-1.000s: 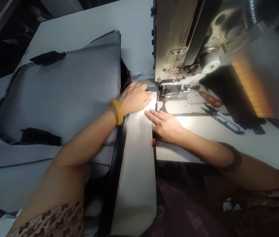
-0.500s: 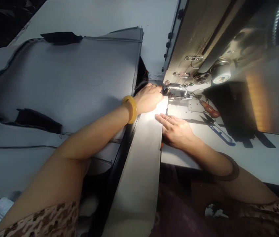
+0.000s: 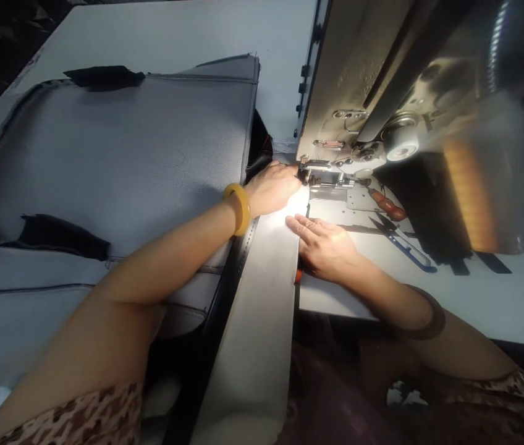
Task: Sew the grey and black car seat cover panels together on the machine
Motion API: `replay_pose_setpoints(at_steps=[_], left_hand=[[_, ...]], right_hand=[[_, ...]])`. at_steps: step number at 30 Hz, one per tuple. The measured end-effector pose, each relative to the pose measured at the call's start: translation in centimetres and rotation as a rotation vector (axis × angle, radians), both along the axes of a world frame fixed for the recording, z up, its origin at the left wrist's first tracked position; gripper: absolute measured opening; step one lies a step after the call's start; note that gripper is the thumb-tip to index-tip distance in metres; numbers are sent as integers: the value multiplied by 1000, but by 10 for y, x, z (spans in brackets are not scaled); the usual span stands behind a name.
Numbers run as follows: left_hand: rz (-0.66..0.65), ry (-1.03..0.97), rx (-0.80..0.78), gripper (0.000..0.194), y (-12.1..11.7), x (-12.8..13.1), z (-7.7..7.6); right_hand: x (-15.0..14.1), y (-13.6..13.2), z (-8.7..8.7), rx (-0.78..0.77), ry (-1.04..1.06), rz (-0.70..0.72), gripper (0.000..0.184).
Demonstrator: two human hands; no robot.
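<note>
My left hand [image 3: 272,187], with a yellow bangle [image 3: 238,208] on its wrist, lies fingers down on a long grey fabric strip [image 3: 262,296], pressing it close to the presser foot [image 3: 314,175] of an industrial sewing machine [image 3: 410,105]. My right hand [image 3: 324,244] rests flat, fingers stretched out, on the strip's right edge just before the needle. Neither hand grips anything. A large grey padded fabric panel [image 3: 118,161] with dark edging spreads out to the left of the strip.
Blue-handled thread snips [image 3: 403,243] and a red-brown handled tool [image 3: 388,207] lie on the white table [image 3: 475,290] right of the needle plate. Black fabric tabs [image 3: 58,236] stick out from the panel. The strip hangs over the table's front edge toward my lap.
My left hand has slid forward along the strip toward the presser foot. The view has shifted slightly; my right hand stays flat on the strip's edge.
</note>
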State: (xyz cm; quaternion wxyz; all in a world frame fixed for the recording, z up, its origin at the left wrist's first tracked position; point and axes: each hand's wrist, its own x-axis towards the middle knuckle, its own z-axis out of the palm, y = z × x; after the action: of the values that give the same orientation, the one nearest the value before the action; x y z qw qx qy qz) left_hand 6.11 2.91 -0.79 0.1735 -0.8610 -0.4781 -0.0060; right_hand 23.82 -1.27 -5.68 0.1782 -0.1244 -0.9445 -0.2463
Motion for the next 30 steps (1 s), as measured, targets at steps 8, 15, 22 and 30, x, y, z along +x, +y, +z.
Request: replay_pose_setpoints(at_steps=[8, 15, 22, 30], left_hand=[[-6, 16, -6, 30, 0, 0, 1], [-13, 23, 28, 28, 0, 0, -1], [16, 7, 86, 34, -26, -3, 0], [-12, -152, -9, 36, -58, -7, -20]], right_hand=[[-1, -1, 1, -156, -55, -47, 25], [-3, -2, 0, -109, -34, -38, 26], [-4, -2, 3, -65, -61, -102, 28], [-4, -12, 0, 115, 27, -45, 33]])
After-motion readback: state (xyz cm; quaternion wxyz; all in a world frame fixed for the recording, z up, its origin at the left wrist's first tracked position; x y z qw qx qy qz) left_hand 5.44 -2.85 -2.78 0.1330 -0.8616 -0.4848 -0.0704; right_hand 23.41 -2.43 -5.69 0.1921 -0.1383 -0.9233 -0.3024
